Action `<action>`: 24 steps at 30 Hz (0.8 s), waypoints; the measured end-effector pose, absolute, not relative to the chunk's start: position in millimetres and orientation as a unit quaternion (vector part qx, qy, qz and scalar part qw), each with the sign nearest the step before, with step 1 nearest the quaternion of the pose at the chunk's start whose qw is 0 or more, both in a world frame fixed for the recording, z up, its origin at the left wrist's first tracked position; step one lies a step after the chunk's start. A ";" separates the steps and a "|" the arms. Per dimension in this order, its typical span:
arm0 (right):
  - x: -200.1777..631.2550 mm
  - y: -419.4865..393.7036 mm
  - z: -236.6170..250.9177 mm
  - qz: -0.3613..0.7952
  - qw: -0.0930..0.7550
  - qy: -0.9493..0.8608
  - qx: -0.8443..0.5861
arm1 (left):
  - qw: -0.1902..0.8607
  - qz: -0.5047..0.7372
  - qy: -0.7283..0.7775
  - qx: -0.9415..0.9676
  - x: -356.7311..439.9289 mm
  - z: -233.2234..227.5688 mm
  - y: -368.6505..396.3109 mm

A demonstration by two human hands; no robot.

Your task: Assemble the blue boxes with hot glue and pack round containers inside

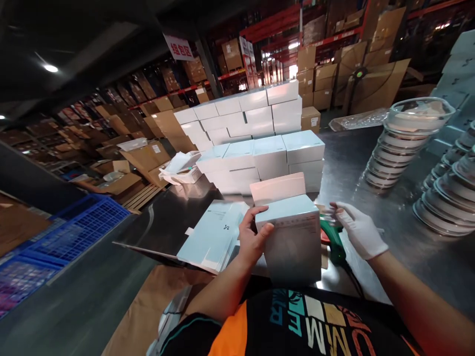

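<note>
The bare left hand [252,237] has its grip closed around the upper left corner of a white box [293,237] standing on the steel table [389,198], its flap up. The gloved right hand [359,230] rests on a green tool [334,242], apparently a tape dispenser; its grip looks loose. Printing on the box is too blurred to read.

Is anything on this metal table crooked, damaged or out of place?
Nothing looks damaged or spilled. The one oddity: only the right hand wears a white glove, resting by a green tool, while the bare left hand grips the pale cardboard box. The stacked clear plastic lids look tilted, though that may be lens distortion.
</note>
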State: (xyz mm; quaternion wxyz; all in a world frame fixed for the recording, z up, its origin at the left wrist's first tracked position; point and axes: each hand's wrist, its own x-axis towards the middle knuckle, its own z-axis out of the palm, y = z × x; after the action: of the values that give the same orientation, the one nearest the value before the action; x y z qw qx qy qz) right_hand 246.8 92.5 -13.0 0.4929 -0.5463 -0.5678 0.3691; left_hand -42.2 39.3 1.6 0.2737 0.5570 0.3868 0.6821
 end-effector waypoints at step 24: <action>221.2 61.5 19.4 0.262 0.495 -0.804 -0.201 | 0.166 0.589 0.182 0.770 -51.0 12.0 55.8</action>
State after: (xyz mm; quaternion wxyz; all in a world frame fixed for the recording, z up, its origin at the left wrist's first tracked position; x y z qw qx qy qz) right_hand 221.2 61.5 19.4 0.4950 -0.2011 -0.8036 0.2623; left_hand -51.0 55.8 12.0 0.1664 0.7697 0.1822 0.5888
